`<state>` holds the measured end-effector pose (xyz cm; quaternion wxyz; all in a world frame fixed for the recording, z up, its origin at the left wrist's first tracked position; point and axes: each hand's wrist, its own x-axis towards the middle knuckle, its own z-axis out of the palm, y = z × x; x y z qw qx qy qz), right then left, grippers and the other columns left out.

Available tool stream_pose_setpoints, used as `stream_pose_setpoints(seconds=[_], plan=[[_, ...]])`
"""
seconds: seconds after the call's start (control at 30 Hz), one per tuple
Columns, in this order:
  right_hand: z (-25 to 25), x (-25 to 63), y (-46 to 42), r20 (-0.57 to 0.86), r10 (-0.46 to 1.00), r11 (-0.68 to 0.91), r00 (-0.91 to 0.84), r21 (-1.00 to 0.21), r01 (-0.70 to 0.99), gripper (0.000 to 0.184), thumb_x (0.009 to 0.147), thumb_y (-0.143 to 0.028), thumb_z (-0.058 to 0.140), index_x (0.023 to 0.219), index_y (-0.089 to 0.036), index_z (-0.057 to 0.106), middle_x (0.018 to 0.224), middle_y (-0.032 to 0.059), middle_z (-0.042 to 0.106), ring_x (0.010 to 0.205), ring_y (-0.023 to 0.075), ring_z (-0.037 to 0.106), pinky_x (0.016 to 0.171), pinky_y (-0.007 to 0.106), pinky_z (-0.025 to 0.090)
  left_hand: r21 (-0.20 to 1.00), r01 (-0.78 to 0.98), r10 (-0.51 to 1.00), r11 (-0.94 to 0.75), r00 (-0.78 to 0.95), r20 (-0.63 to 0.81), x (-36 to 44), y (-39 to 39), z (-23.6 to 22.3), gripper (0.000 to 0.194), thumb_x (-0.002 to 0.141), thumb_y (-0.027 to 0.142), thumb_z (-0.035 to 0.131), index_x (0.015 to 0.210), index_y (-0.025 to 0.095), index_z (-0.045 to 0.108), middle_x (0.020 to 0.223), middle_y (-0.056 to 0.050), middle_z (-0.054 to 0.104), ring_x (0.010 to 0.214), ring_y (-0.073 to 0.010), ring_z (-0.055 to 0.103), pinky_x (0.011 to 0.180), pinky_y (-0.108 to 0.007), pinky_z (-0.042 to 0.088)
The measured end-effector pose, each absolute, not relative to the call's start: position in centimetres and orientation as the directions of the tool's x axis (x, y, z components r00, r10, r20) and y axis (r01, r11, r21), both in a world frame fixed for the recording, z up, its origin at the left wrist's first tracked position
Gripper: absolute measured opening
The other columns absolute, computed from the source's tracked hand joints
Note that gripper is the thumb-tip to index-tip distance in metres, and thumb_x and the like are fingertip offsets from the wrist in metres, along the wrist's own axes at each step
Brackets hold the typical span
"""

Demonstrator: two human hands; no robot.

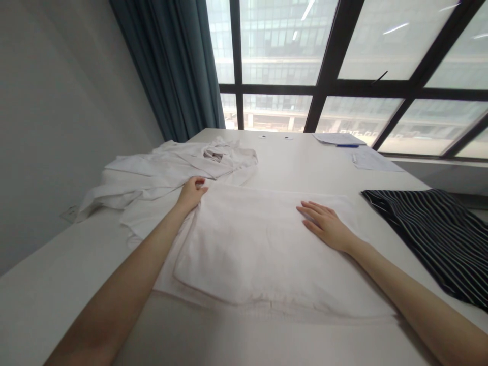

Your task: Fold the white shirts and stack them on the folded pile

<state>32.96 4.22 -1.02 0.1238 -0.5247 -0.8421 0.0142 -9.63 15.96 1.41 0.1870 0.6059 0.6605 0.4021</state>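
Note:
A folded white cloth point(244, 244) lies flat on the white table in front of me, its layers showing along the left and near edges. At its far left corner, my left hand point(192, 194) has its fingers curled round the edge of the fabric. My right hand point(322, 223) rests palm down on the right part of the same cloth, fingers stretched out. Beyond my left hand lies a crumpled heap of white fabric point(152, 170), which reaches close to the folded cloth.
A black striped cloth point(427, 229) lies at the table's right edge. Papers point(337, 139) and a blue pen point(347, 146) are at the far right of the white table point(285, 165). A blue curtain point(175, 66) and large windows stand behind.

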Motion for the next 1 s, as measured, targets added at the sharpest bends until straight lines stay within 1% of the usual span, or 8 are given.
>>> stream_pose_setpoints(seconds=[0.1, 0.2, 0.3, 0.43, 0.57, 0.8, 0.9, 1.0], plan=[[-1.0, 32.9, 4.2, 0.203, 0.888, 0.446, -0.413, -0.155, 0.882, 0.049, 0.098, -0.045, 0.033, 0.141, -0.026, 0.048, 0.148, 0.009, 0.046, 0.138, 0.0273, 0.038, 0.108, 0.051, 0.035, 0.618, 0.775, 0.928, -0.131, -0.124, 0.352, -8.8, 15.4, 2.0, 0.049, 0.076, 0.007, 0.052, 0.124, 0.017, 0.057, 0.127, -0.013, 0.057, 0.115, -0.0262, 0.056, 0.104, -0.043, 0.042], [-1.0, 32.8, 4.2, 0.213, 0.886, 0.448, -0.412, -0.157, 0.88, 0.049, 0.098, -0.045, 0.033, 0.141, -0.027, 0.048, 0.147, 0.0083, 0.047, 0.137, 0.0274, 0.039, 0.107, 0.051, 0.035, 0.292, 0.91, 0.893, -0.295, 0.153, 0.424, -7.1, 14.5, 2.2, 0.047, 0.084, 0.009, 0.043, 0.129, 0.017, 0.056, 0.138, -0.013, 0.051, 0.13, -0.0261, 0.045, 0.112, -0.042, 0.032], [-1.0, 32.9, 4.2, 0.217, 0.882, 0.454, -0.418, -0.155, 0.878, 0.049, 0.098, -0.045, 0.032, 0.14, -0.027, 0.048, 0.147, 0.0082, 0.046, 0.137, 0.0275, 0.039, 0.107, 0.051, 0.036, 0.112, 0.912, 0.902, -0.394, 0.361, 0.238, -5.4, 13.7, 1.3, 0.046, 0.091, 0.025, 0.041, 0.136, 0.015, 0.051, 0.146, -0.012, 0.046, 0.135, -0.0255, 0.041, 0.113, -0.041, 0.028], [-1.1, 33.0, 4.1, 0.202, 0.884, 0.453, -0.422, -0.148, 0.879, 0.049, 0.099, -0.046, 0.03, 0.141, -0.026, 0.047, 0.148, 0.0079, 0.045, 0.138, 0.0269, 0.038, 0.109, 0.05, 0.035, 0.014, 0.932, 0.93, -0.362, 0.36, 0.078, -5.1, 13.4, 0.0, 0.058, 0.096, 0.044, 0.035, 0.147, 0.015, 0.038, 0.154, -0.015, 0.032, 0.142, -0.0293, 0.03, 0.113, -0.045, 0.025], [-1.0, 33.0, 4.0, 0.191, 0.886, 0.451, -0.422, -0.152, 0.879, 0.05, 0.099, -0.046, 0.029, 0.141, -0.025, 0.047, 0.149, 0.0076, 0.044, 0.139, 0.0258, 0.036, 0.11, 0.049, 0.033, 0.0, 0.963, 0.962, -0.27, 0.269, 0.043, -6.2, 13.7, -0.1, 0.068, 0.095, 0.055, 0.032, 0.149, 0.014, 0.032, 0.155, -0.018, 0.029, 0.143, -0.0301, 0.027, 0.113, -0.049, 0.021], [-1.1, 34.7, 4.7, 0.132, 0.916, 0.397, -0.379, -0.154, 0.905, 0.053, 0.098, -0.052, 0.029, 0.143, -0.029, 0.044, 0.152, 0.0051, 0.04, 0.14, 0.027, 0.034, 0.11, 0.052, 0.031, 0.048, 0.971, 0.972, -0.234, 0.233, 0.023, -6.6, 13.9, 0.1, 0.068, 0.095, 0.053, 0.032, 0.149, 0.011, 0.032, 0.155, -0.015, 0.029, 0.145, -0.0289, 0.024, 0.115, -0.048, 0.02], [-1.7, 37.3, 5.6, 0.142, 0.957, 0.273, -0.252, -0.153, 0.95, 0.054, 0.095, -0.053, 0.032, 0.142, -0.029, 0.045, 0.152, 0.0058, 0.041, 0.14, 0.0295, 0.035, 0.11, 0.054, 0.031, 0.116, 0.968, 0.973, -0.221, 0.212, 0.091, -7.1, 14.4, -0.3, 0.062, 0.095, 0.047, 0.036, 0.145, 0.009, 0.039, 0.153, -0.017, 0.034, 0.143, -0.0307, 0.027, 0.114, -0.048, 0.022], [-2.4, 40.4, 6.7, 0.205, 0.979, 0.068, -0.022, -0.218, 0.974, 0.057, 0.091, -0.05, 0.039, 0.137, -0.018, 0.049, 0.146, 0.0148, 0.046, 0.136, 0.0343, 0.039, 0.11, 0.056, 0.031, 0.212, 0.958, 0.97, -0.192, 0.152, 0.191, -7.9, 15.1, -0.8, 0.054, 0.096, 0.034, 0.034, 0.139, 0.005, 0.045, 0.146, -0.02, 0.044, 0.137, -0.0297, 0.038, 0.112, -0.044, 0.028]])
